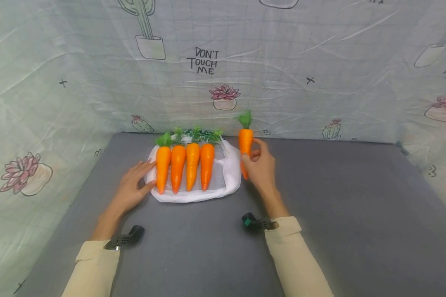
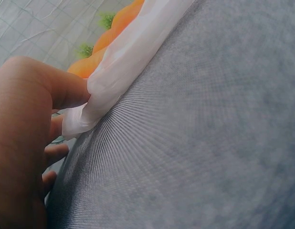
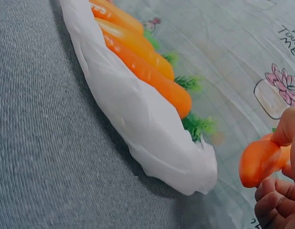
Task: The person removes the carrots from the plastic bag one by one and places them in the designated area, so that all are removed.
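Several orange toy carrots [image 1: 192,167] with green tops lie side by side in a white plastic bag [image 1: 231,173] with its edge rolled down. At the bag's left side, my left hand [image 1: 134,185] holds the rolled edge, thumb at the front corner and fingers farther back. Just off the bag's right side, my right hand [image 1: 261,165] grips another carrot [image 1: 246,140] around its lower half, leafy top up and tip pointing down. In the right wrist view, the thumb and fingers close around this carrot [image 3: 258,162].
Both hands work over a grey table [image 1: 193,247]. Behind it hangs a pale cloth [image 1: 275,82] printed with potted cacti and lettering, which also runs along the sides. Each wrist wears a black strap with a camera [image 1: 250,220].
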Available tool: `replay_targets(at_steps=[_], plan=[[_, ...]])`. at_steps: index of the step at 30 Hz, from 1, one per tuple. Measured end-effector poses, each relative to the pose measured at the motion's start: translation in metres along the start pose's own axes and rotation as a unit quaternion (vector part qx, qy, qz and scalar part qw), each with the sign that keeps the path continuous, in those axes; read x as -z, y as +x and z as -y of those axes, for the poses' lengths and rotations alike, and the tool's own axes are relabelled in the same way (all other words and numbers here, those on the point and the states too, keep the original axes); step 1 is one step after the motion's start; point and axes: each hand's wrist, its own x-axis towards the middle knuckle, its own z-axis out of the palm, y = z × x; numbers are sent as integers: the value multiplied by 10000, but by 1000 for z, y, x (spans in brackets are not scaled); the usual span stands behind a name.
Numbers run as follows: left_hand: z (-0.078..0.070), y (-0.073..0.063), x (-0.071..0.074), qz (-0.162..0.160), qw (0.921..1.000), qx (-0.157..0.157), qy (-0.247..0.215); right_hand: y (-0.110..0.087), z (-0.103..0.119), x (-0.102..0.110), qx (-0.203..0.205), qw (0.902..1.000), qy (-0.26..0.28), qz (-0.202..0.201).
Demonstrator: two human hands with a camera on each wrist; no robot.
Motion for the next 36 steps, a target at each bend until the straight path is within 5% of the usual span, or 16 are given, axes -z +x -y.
replay_targets(at_steps=[36], plan=[[4, 2, -1, -23, 9999, -98, 37, -1, -25, -2, -551, 9950, -700, 459]])
